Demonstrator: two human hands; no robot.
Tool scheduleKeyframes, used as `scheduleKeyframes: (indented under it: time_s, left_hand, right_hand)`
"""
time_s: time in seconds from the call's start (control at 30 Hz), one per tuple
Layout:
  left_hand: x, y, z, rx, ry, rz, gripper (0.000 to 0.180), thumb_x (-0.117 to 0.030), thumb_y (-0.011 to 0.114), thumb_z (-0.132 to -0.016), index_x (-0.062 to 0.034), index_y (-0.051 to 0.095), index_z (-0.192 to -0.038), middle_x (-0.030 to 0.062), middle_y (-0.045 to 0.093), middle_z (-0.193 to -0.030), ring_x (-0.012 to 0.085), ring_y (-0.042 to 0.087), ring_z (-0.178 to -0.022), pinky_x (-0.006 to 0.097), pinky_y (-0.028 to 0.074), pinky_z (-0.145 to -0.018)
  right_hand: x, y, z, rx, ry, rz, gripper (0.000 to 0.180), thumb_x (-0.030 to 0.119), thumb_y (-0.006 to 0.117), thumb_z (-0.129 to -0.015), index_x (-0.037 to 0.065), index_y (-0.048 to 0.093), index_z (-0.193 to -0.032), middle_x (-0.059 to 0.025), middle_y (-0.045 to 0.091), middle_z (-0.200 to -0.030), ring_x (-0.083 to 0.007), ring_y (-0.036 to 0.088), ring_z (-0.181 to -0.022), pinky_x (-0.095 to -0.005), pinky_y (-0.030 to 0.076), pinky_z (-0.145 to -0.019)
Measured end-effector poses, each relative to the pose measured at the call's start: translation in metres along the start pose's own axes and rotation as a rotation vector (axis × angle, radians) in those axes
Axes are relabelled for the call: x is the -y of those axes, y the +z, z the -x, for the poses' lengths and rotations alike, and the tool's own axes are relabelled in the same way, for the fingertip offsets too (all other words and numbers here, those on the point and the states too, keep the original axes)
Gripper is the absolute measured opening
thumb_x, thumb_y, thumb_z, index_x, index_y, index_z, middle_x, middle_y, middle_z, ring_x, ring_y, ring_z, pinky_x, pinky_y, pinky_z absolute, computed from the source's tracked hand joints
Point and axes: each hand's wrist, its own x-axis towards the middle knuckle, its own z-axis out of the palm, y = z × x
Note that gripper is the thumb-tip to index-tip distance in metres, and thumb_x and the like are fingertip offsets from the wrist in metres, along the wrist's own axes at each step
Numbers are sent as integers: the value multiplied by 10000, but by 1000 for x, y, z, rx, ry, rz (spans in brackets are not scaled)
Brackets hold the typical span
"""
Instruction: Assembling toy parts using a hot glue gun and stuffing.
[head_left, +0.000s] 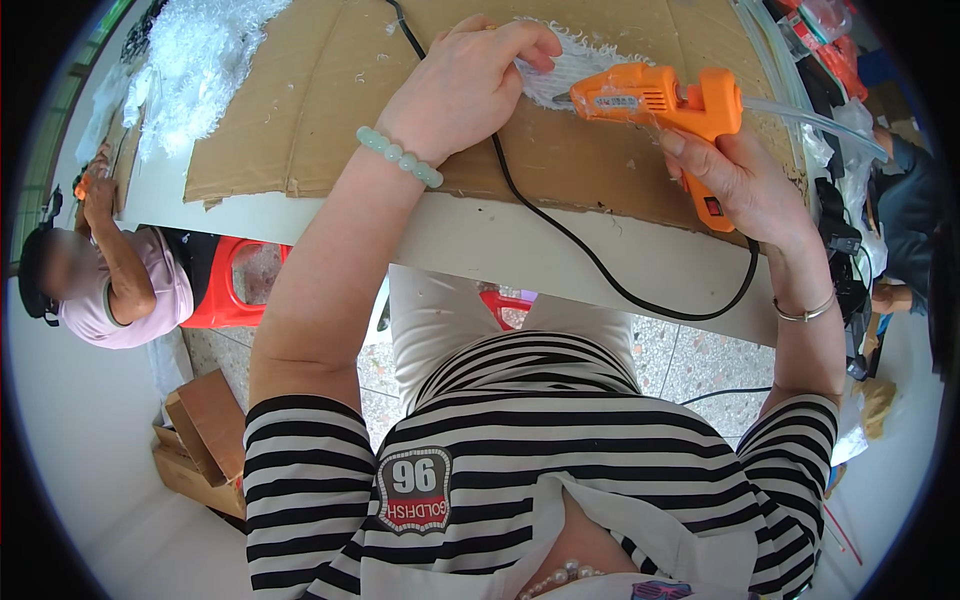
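On the brown cardboard (pixel 300 130), a small piece of fuzzy white cloth (pixel 578 58) lies near the top, between the two hands. The cardboard sits on a white table (pixel 660 252). The right hand (pixel 738 185) is wrapped around the handle of an orange glue gun (pixel 640 95). The gun's tip points left, at the low edge of the cloth; I cannot tell if it touches. A clear glue stick (pixel 790 107) pokes out of the gun's back. The left hand (pixel 475 85) is at the left side of the cloth with its fingers bent, but I cannot tell if it is pinching it. A black cord (pixel 690 317) goes under the left arm, dips past the table's edge and bends up to the gun's handle. A big fluffy white heap (pixel 205 65) is at the top left. The left wrist has pale green beads (pixel 400 157), and the right wrist has a thin bangle (pixel 805 313). Off to the left, a person in a pink shirt (pixel 135 290) is by a red stool (pixel 222 300).
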Motion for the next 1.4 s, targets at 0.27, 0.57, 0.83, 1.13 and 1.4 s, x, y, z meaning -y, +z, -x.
scheduleKeyframes:
  time_s: [0.27, 0.57, 0.83, 1.13, 1.4]
  left_hand:
    - [7, 5, 2, -7, -38, 8, 378, 56, 366, -767, -75, 566, -1060, 64, 632, -989, 279, 516, -996, 357, 423, -898]
    - [8, 5, 2, -3, -28, 2, 376, 50, 368, -771, -81, 559, -1067, 51, 638, -971, 272, 514, -979, 353, 417, -887]
    - [8, 6, 2, -9, -36, 14, 359, 53, 372, -774, -75, 562, -1052, 49, 632, -977, 275, 514, -972, 350, 418, -885]
    - [9, 8, 2, -60, -22, -5, 326, 23, 409, -765, -123, 581, -1001, 3, 665, -896, 248, 549, -869, 364, 428, -853]
    - [9, 5, 1, -47, -37, 35, 312, 28, 412, -768, -118, 589, -979, 3, 659, -883, 255, 535, -868, 364, 437, -844]
  right_hand:
    - [1, 2, -14, 16, 21, 27, 298, 332, 531, -907, 35, 520, -924, -10, 519, -759, -111, 495, -726, -250, 404, -668]
    - [0, -2, -4, 2, 20, -33, 291, 326, 530, -907, 36, 530, -938, -12, 529, -767, -112, 506, -737, -246, 408, -674]
    - [-6, -7, 3, -2, 12, -25, 299, 336, 542, -913, 49, 521, -997, -3, 524, -789, -100, 495, -737, -241, 400, -689]
    - [-8, -12, 8, 41, 69, 15, 310, 328, 539, -915, 40, 512, -1026, -7, 535, -814, -101, 502, -764, -245, 404, -698]
    - [-10, -9, 13, -103, -56, -112, 315, 334, 533, -895, 24, 539, -950, -22, 535, -783, -115, 511, -755, -248, 401, -684]
